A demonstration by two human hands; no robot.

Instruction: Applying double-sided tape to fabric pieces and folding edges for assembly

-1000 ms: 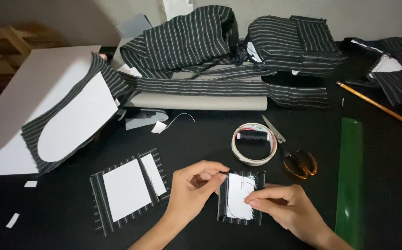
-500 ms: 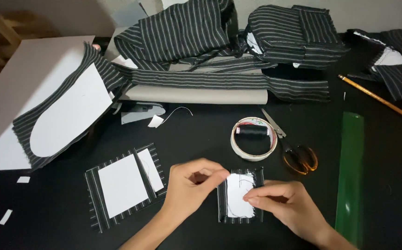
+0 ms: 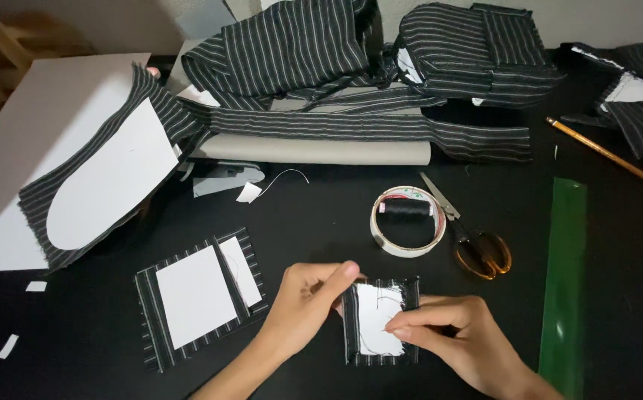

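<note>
Landmark: roll of tape with black thread spool inside it, on black table.

Small striped fabric patch with white backing: just below the roll, flat on table. Left hand: thumb and forefinger pinched narrow on patch's upper left edge. Right hand: fingertips pinched on patch's white face, apparently on a thread; needle not discernible.

Scissors: just right of the roll. Green ruler: farther right. Larger striped patch: well left, lower.
</note>
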